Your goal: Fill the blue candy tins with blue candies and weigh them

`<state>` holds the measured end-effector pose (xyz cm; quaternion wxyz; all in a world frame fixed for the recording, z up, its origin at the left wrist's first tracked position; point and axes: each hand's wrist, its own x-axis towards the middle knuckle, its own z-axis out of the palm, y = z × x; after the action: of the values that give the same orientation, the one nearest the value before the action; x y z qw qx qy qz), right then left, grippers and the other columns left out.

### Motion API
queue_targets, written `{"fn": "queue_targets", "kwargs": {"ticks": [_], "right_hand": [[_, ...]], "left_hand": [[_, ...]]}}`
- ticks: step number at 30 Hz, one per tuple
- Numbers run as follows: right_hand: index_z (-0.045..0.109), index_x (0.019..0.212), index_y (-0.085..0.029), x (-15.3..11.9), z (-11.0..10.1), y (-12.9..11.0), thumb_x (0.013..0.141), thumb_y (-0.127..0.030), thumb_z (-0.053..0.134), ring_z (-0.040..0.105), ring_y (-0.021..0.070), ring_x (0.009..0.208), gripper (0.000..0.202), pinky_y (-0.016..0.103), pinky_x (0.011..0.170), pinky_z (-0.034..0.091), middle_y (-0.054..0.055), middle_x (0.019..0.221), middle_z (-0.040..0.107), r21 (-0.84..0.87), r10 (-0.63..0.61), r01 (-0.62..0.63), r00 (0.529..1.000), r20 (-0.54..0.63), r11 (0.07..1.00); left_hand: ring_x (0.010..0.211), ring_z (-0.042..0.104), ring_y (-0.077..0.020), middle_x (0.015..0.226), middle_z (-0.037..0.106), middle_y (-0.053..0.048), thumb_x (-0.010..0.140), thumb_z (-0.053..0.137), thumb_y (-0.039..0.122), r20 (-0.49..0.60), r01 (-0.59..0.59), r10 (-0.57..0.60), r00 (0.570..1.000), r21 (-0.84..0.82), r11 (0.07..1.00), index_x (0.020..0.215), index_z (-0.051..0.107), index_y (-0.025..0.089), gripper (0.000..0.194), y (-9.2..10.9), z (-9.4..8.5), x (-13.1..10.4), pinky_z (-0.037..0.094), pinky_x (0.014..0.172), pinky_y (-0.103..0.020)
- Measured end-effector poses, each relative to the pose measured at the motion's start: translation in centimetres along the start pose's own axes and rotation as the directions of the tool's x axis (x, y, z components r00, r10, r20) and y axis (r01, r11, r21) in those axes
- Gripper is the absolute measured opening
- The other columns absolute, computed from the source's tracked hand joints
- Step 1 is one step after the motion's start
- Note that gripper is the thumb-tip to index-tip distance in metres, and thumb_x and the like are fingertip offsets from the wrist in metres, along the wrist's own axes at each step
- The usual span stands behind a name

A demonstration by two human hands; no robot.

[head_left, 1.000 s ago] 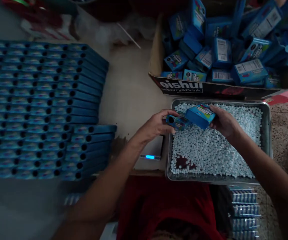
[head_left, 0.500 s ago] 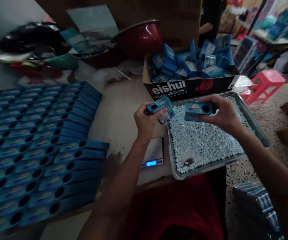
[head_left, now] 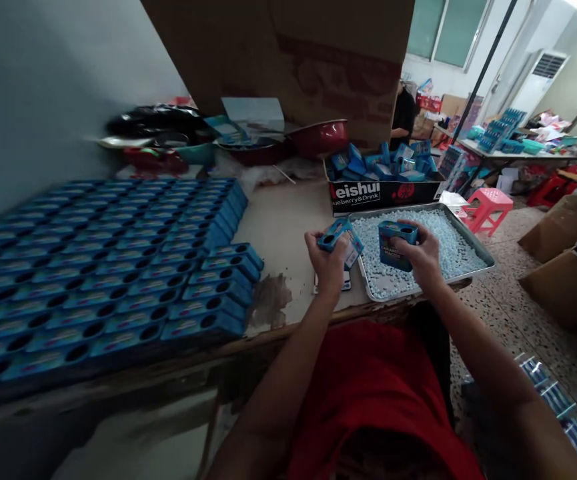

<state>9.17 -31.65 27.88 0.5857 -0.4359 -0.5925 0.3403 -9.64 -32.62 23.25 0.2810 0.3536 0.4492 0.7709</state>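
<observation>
My left hand (head_left: 329, 261) is closed round a small blue box (head_left: 352, 248) with a dark round hole in its top, held tilted. In my right hand (head_left: 424, 253) is a second blue box (head_left: 395, 257), held upright with its printed front towards me. Both boxes are above the metal tray (head_left: 478, 268) or its left edge. Small pale blue-white pellets (head_left: 448, 233) fill the tray. Beneath my left hand a digital scale (head_left: 345, 285) is mostly hidden.
Rows of blue boxes (head_left: 118, 267) with round holes stand on the table (head_left: 288, 213) at left. Behind the tray, a carton (head_left: 383, 195) holds more blue boxes. A red bowl (head_left: 321, 139) sits at the back. A pink stool (head_left: 488, 207) and brown cartons (head_left: 558, 267) are at right.
The view has tilted up and swung left, showing more of the room. The right box has turned from lying on its side to upright; both hands keep hold of their boxes.
</observation>
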Motion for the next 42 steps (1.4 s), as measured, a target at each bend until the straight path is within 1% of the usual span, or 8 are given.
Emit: {"fn": "queue_targets", "kwargs": {"ticks": [3,9,17,24,28,32,36,42], "right_hand": [[0.079,0.126,-0.022,-1.1,2.8,1.5,0.085,-0.049,0.081,0.071,0.0255,0.109,0.049,0.044,0.102,0.061,0.009,0.119,0.074,-0.064,-0.138,0.130,0.978,-0.155,0.989],[0.068,0.147,-0.028,-2.5,6.5,4.8,0.102,-0.057,0.068,0.067,0.0308,0.138,0.053,0.051,0.123,0.051,0.012,0.147,0.072,-0.114,-0.236,0.221,0.962,-0.139,0.969],[0.068,0.137,-0.026,-1.8,7.2,6.6,0.104,-0.063,0.059,0.070,0.0301,0.126,0.051,0.048,0.116,0.053,0.012,0.136,0.074,0.082,-0.061,0.079,0.978,-0.201,0.994],[0.066,0.111,-0.027,-2.2,11.2,6.7,0.102,-0.080,0.051,0.071,0.0272,0.099,0.055,0.042,0.093,0.061,0.006,0.107,0.073,0.280,0.080,-0.071,0.997,-0.022,0.957],[0.060,0.091,-0.029,-0.4,12.6,7.9,0.108,-0.084,0.028,0.062,0.0277,0.096,0.067,0.045,0.097,0.057,0.006,0.094,0.065,-0.113,-0.003,0.013,0.996,0.084,0.993],[0.070,0.115,-0.027,1.4,10.9,8.5,0.116,-0.068,0.033,0.064,0.0280,0.115,0.055,0.047,0.108,0.055,0.010,0.115,0.069,-0.360,-0.111,0.245,0.928,0.355,0.900],[0.073,0.128,-0.026,3.1,5.3,8.5,0.109,-0.047,0.069,0.068,0.0315,0.118,0.029,0.050,0.104,0.058,0.012,0.123,0.073,-0.535,-0.221,0.399,0.904,0.366,0.745],[0.079,0.112,-0.026,6.8,-3.8,9.4,0.106,-0.036,0.073,0.069,0.0334,0.110,0.014,0.053,0.100,0.057,0.011,0.113,0.075,-0.762,-0.313,0.382,0.918,0.245,0.523]], "left_hand": [[0.080,0.061,-0.0147,0.092,0.055,0.004,0.079,0.084,0.056,0.016,0.082,-0.082,0.996,0.008,0.997,0.105,0.037,0.029,0.060,-0.6,1.6,-1.9,0.052,0.075,-0.027],[0.109,0.073,-0.0237,0.110,0.070,-0.006,0.094,0.069,0.073,0.257,0.268,-0.229,0.939,-0.129,0.955,0.104,0.050,0.028,0.050,-1.9,2.4,-1.3,0.061,0.092,-0.036],[0.107,0.074,-0.0228,0.116,0.076,-0.003,0.055,0.104,0.030,0.459,0.330,-0.267,0.847,-0.061,0.942,0.138,0.061,0.031,0.093,-3.7,-1.5,3.1,0.061,0.093,-0.032],[0.100,0.081,-0.0364,0.107,0.084,-0.010,0.055,0.105,0.040,0.710,0.464,-0.452,0.540,0.197,0.864,0.112,0.084,0.022,0.064,-2.7,-5.4,6.0,0.067,0.089,-0.046],[0.094,0.083,-0.0359,0.101,0.086,-0.009,0.061,0.103,0.045,0.574,0.520,-0.494,0.653,0.134,0.843,0.111,0.086,0.023,0.057,-2.2,-6.8,5.6,0.069,0.087,-0.049],[0.093,0.083,-0.0304,0.104,0.086,-0.006,0.052,0.105,0.029,0.403,0.530,-0.497,0.769,0.036,0.848,0.118,0.081,0.021,0.070,-2.6,-7.9,5.2,0.070,0.083,-0.039],[0.084,0.083,-0.0301,0.092,0.084,-0.003,0.048,0.105,0.027,0.228,0.559,-0.545,0.807,0.003,0.829,0.115,0.078,0.021,0.072,-3.6,-9.0,5.9,0.071,0.074,-0.038],[0.092,0.082,-0.0272,0.095,0.082,-0.001,0.050,0.105,0.023,0.162,0.460,-0.454,0.876,-0.001,0.888,0.108,0.076,0.022,0.065,-3.8,-8.4,7.7,0.072,0.085,-0.039]]}}
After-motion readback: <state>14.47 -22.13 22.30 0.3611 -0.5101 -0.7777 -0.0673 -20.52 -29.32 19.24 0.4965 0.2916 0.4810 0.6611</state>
